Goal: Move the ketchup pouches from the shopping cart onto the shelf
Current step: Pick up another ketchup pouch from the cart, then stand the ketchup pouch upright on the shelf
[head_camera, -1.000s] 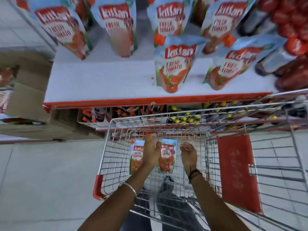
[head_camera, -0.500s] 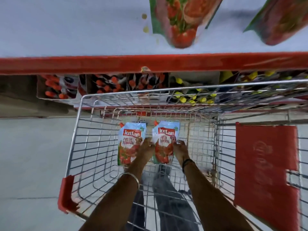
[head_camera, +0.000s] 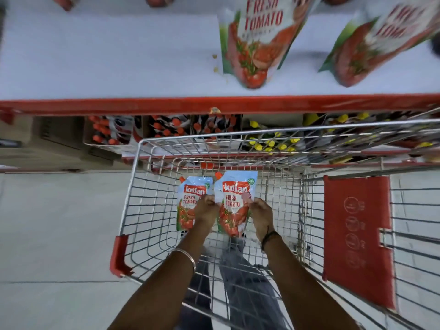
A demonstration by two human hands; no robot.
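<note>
Between our fingers, left hand (head_camera: 206, 209) and right hand (head_camera: 260, 213) now pinch one pouch (head_camera: 234, 201) higher in the cart (head_camera: 133, 186), second pouch (head_camera: 189, 206) left of them.

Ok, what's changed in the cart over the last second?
Both hands have closed on one ketchup pouch: left hand on its left edge, right hand on its right edge, and it now appears raised, overlapping the second pouch. A second ago the left hand lay between the two pouches and the right gripped nothing. The view has tilted down. The second pouch remains in the shopping cart.
</note>
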